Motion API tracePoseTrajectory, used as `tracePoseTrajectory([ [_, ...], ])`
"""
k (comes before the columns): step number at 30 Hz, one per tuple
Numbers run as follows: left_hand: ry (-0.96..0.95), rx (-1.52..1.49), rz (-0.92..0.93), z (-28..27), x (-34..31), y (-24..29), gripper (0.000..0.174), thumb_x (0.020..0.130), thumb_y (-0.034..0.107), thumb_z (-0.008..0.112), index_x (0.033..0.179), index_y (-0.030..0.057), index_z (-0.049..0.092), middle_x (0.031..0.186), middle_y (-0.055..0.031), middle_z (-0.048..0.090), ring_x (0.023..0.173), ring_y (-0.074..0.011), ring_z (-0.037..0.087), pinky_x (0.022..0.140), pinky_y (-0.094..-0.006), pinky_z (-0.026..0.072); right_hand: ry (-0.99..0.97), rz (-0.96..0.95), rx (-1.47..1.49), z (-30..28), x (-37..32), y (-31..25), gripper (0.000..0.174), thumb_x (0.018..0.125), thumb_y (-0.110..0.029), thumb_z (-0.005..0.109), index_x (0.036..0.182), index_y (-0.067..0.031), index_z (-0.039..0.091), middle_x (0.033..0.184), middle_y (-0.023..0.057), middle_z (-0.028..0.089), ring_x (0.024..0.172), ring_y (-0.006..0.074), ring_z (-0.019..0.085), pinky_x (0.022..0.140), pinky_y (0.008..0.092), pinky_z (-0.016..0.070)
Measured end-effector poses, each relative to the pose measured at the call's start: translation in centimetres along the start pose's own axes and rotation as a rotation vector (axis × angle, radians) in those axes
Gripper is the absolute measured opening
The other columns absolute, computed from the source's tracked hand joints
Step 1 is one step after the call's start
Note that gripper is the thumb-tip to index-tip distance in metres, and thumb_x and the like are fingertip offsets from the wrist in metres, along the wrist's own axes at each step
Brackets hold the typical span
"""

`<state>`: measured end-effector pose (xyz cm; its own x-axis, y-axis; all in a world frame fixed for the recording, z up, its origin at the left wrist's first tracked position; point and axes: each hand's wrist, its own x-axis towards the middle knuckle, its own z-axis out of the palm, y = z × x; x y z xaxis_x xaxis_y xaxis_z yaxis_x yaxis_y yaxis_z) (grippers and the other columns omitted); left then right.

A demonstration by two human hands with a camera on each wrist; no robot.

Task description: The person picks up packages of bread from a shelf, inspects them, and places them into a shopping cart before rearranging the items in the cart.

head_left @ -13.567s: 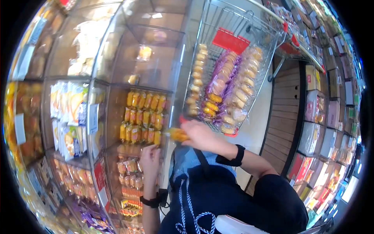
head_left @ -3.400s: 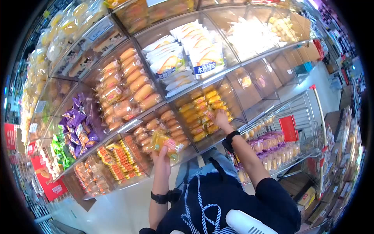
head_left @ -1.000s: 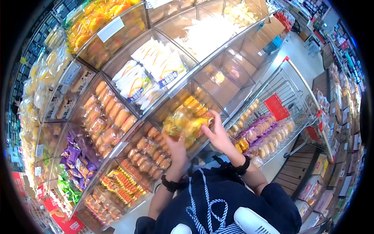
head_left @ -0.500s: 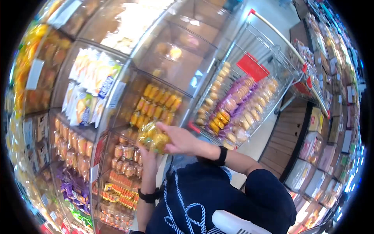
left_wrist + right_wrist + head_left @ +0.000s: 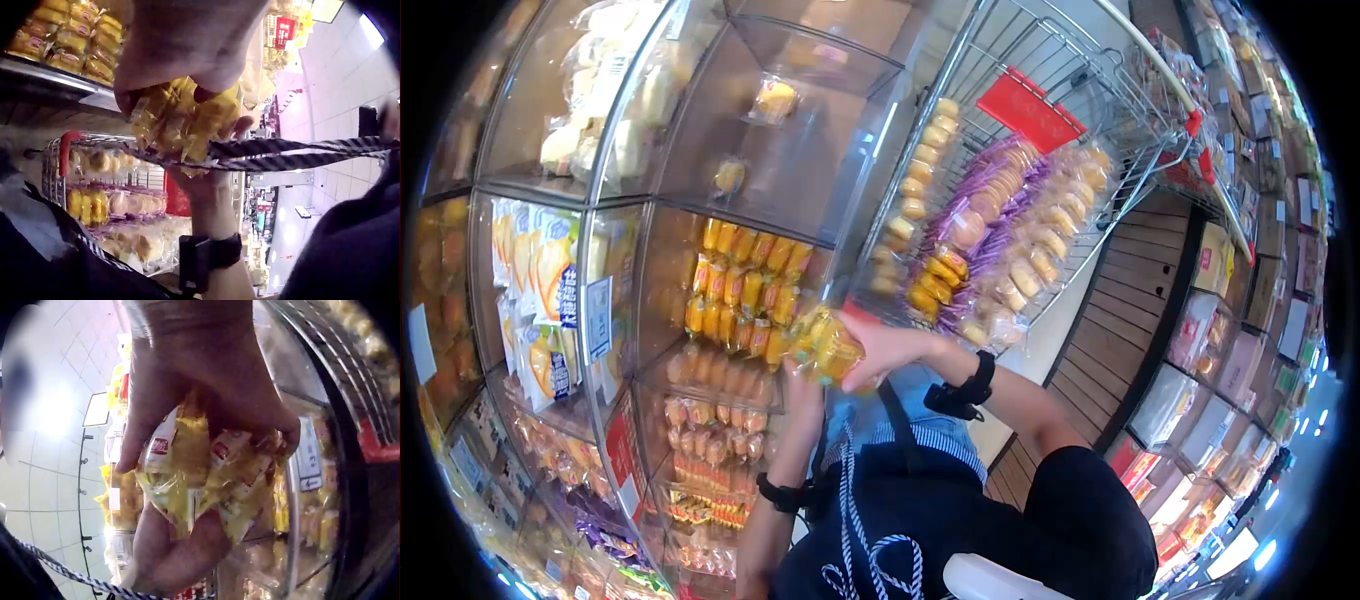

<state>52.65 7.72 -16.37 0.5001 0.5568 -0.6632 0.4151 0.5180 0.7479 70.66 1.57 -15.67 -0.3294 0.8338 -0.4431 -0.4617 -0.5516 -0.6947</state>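
A bunch of yellow cakes in clear wrappers [image 5: 822, 345] is between my two hands, in front of my waist. My right hand [image 5: 890, 352] grips the bunch from the cart side, its thumb and fingers spread around it in the right wrist view. From below, my left hand [image 5: 804, 402] holds the same cakes; in the right wrist view its fingers [image 5: 175, 553] curl up under the wrappers. Just beyond the hands, the bin of matching yellow wrapped cakes [image 5: 750, 290] stands on the left. The shopping cart [image 5: 1100, 215] is on the right, with several yellow cakes [image 5: 938, 283] in it.
The cart also holds purple-wrapped round breads [image 5: 985, 205] and long bags of pale buns [image 5: 1045, 235]. Clear divider walls [image 5: 615, 130] separate the shelf bins. White bread packets [image 5: 540, 300] lie at left, with brown wrapped rolls [image 5: 715, 425] nearer me. More shelves [image 5: 1210, 350] line the right.
Earlier, my left hand held cakes while my right reached into the yellow bin. Both hands then came together on the bunch, and my view has swung toward the cart, with the hands following.
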Motion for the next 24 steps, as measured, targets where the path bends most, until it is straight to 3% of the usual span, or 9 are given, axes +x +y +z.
tracePoseTrajectory([
  [2,-0.045,0.031,-0.046,1.3,0.7,-0.6,0.046,0.091,0.026,0.038,0.129,0.0037,0.024,0.126,-0.0131,0.036,0.117,-0.0225,0.037,0.097,-0.0341,0.0301,0.032,-0.051,-0.120,-1.5,-0.5,0.7,0.104,0.062,-0.016,0.078,0.135,-0.0044,0.005,0.119,0.0073,0.043,0.105,0.0132,0.043,0.088,0.0272,0.0399],
  [6,-0.148,0.741,0.329,1.8,2.9,-2.3,0.053,0.083,0.022,0.046,0.124,-0.0057,0.028,0.120,-0.0225,0.032,0.114,-0.0387,0.028,0.099,-0.0425,0.0207,0.170,-0.132,-0.142,-3.9,-1.3,4.7,0.099,0.061,-0.015,0.078,0.133,-0.0037,0.012,0.119,0.0075,0.043,0.107,0.0138,0.042,0.088,0.0274,0.0390],
  [8,-0.256,0.800,0.303,2.4,3.6,-1.3,0.050,0.085,0.021,0.043,0.126,-0.0050,0.028,0.121,-0.0231,0.033,0.116,-0.0362,0.029,0.100,-0.0404,0.0214,0.202,-0.156,-0.062,-4.9,-1.7,6.0,0.097,0.062,-0.014,0.078,0.133,-0.0043,0.012,0.118,0.0083,0.042,0.108,0.0136,0.041,0.088,0.0266,0.0378],
  [10,-0.265,0.824,0.300,3.1,4.4,-0.6,0.050,0.086,0.021,0.044,0.126,-0.0048,0.029,0.121,-0.0234,0.033,0.117,-0.0354,0.029,0.100,-0.0397,0.0222,0.223,-0.153,0.093,-6.2,-1.8,7.1,0.099,0.065,-0.015,0.076,0.134,-0.0030,0.007,0.106,0.0082,0.048,0.086,0.0125,0.049,0.072,0.0248,0.0430],
  [12,-0.173,0.811,0.320,4.2,5.0,-0.4,0.053,0.085,0.023,0.047,0.126,-0.0049,0.030,0.121,-0.0234,0.033,0.116,-0.0365,0.030,0.099,-0.0402,0.0231,0.344,-0.026,0.314,-6.7,-2.8,6.6,0.091,0.070,-0.008,0.070,0.135,-0.0060,0.006,0.092,0.0060,0.051,0.063,0.0080,0.051,0.050,0.0194,0.0417],
  [15,-0.083,0.854,0.406,5.0,5.8,0.4,0.061,0.079,0.023,0.058,0.126,-0.0038,0.030,0.122,-0.0231,0.034,0.111,-0.0389,0.035,0.096,-0.0418,0.0263,0.596,-0.112,0.555,-9.4,-3.6,8.1,0.083,0.070,-0.005,0.068,0.133,-0.0078,0.014,0.092,0.0068,0.052,0.065,0.0106,0.053,0.052,0.0213,0.0437],
  [18,-0.094,0.997,0.479,4.6,6.3,-0.5,0.061,0.078,0.019,0.059,0.126,-0.0049,0.030,0.121,-0.0243,0.035,0.108,-0.0388,0.038,0.093,-0.0417,0.0307,0.935,-0.200,0.438,-12.3,-3.6,8.7,0.075,0.070,-0.002,0.066,0.128,-0.0070,0.021,0.097,0.0090,0.053,0.067,0.0127,0.055,0.055,0.0230,0.0457],
  [21,-0.214,0.860,0.381,4.4,6.5,-2.4,0.076,0.074,0.015,0.064,0.132,-0.0022,0.019,0.126,-0.0250,0.032,0.114,-0.0359,0.038,0.094,-0.0398,0.0324,0.958,-0.132,0.353,-12.2,-3.7,9.1,0.081,0.068,-0.006,0.069,0.130,-0.0076,0.018,0.101,0.0087,0.052,0.078,0.0142,0.055,0.061,0.0251,0.0468],
  [24,-0.148,0.224,0.142,6.7,7.1,-3.9,0.099,0.067,0.015,0.071,0.136,0.0017,0.002,0.131,-0.0230,0.029,0.121,-0.0308,0.034,0.099,-0.0369,0.0296,0.745,-0.011,0.269,-8.3,-3.1,7.0,0.095,0.065,-0.014,0.072,0.135,-0.0090,0.009,0.111,0.0093,0.047,0.091,0.0139,0.051,0.072,0.0263,0.0445],
])
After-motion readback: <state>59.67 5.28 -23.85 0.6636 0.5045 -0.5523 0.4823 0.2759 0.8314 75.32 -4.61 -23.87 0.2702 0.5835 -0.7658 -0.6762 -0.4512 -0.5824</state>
